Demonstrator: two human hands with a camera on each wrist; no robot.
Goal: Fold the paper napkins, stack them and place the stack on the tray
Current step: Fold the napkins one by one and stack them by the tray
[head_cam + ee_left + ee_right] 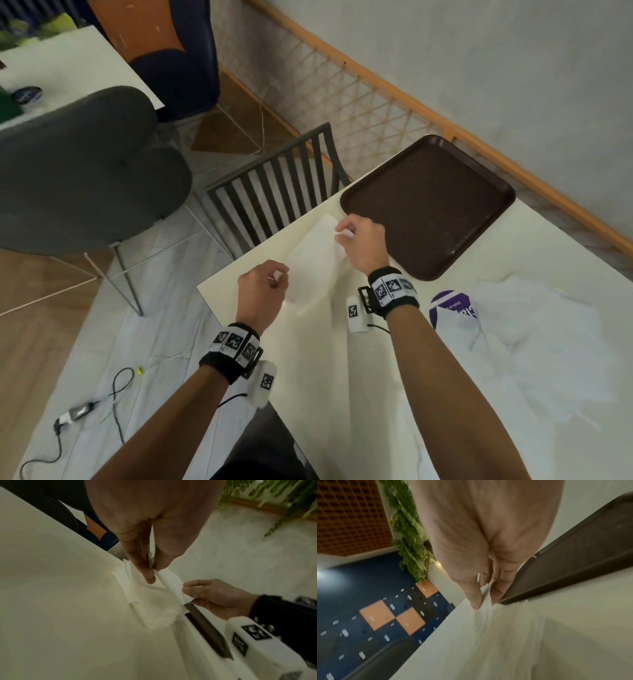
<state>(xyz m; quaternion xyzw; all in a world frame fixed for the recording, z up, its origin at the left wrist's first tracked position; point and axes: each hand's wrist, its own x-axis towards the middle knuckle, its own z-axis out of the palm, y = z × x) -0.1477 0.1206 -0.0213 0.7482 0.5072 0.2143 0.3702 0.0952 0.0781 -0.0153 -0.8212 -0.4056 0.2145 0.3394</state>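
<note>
**On the worktop: one napkin held at two edges**

On the cream worktop (342, 377), near its far left corner, a white paper napkin (313, 260) lies mostly flat, just beside the near-left rim of the brown tray (428, 205). The left hand (262, 291) pinches the napkin's near edge between thumb and fingertips, the fingers curled round the paper. The right hand (363, 245) pinches the far edge close to the tray's corner; the right wrist view shows the paper gathered and lifted slightly between thumb and fingers (475, 599). In the left wrist view the napkin is creased along the line between the two hands, with one flap raised.

The tray's surface is bare and dark. To the right on the worktop lies a crumpled clear plastic bag (534, 342) with a purple and white pack (452, 306) at its edge. A dark slatted chair (274, 192) stands at the worktop's far side, and a grey upholstered chair (78, 164) stands further left.
</note>
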